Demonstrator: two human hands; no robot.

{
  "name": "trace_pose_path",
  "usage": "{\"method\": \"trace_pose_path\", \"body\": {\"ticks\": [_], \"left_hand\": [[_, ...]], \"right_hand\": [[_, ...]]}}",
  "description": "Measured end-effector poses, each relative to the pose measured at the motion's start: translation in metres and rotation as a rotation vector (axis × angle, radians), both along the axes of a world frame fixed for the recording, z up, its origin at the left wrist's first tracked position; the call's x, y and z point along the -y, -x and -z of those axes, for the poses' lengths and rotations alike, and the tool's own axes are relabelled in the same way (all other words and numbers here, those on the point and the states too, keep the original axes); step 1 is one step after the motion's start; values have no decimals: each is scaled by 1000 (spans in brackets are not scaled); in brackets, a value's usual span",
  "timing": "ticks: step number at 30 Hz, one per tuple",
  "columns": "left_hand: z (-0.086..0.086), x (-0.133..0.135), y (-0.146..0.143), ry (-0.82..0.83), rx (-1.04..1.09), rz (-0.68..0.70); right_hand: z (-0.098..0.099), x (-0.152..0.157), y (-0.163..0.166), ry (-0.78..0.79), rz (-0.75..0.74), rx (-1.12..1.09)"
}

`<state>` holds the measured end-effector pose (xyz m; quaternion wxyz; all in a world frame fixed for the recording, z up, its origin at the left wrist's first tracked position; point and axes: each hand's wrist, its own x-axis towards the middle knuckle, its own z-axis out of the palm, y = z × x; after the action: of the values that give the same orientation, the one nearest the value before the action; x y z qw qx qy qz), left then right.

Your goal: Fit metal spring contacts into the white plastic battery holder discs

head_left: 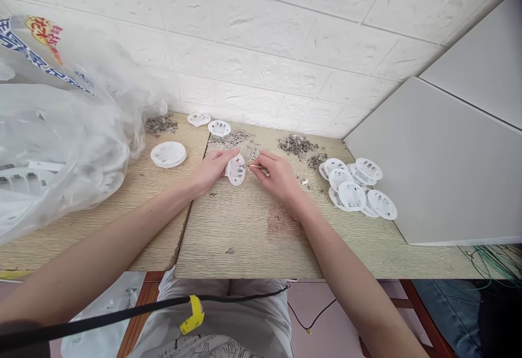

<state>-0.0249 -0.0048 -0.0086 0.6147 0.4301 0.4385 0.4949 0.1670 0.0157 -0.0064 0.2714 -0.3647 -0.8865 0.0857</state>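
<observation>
My left hand (212, 171) grips a white round plastic disc (236, 177) by its left edge, thumb along the top. The disc is tilted toward me, and small metal pieces sit in its slots. At the disc's right edge, my right hand (274, 172) is closed in a pinch, its fingertips close to the slots. What it pinches is too small to make out. Loose small metal clips (232, 139) lie spread just behind the disc. A darker heap of metal clips (297, 145) lies behind my right hand.
A pile of white discs (352, 196) stands at the right by a grey panel (448, 173). More discs (168, 154) lie at the left and by the wall. A large clear plastic bag (81, 146) holding white parts fills the left. A black cable (147, 306) crosses my lap.
</observation>
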Motion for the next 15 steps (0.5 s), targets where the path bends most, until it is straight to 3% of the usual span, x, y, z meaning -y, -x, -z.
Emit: {"method": "trace_pose_path", "body": {"ticks": [15], "left_hand": [[2, 2, -2, -37, -71, -10]], "right_hand": [[5, 0, 1, -46, -2, 35]]}}
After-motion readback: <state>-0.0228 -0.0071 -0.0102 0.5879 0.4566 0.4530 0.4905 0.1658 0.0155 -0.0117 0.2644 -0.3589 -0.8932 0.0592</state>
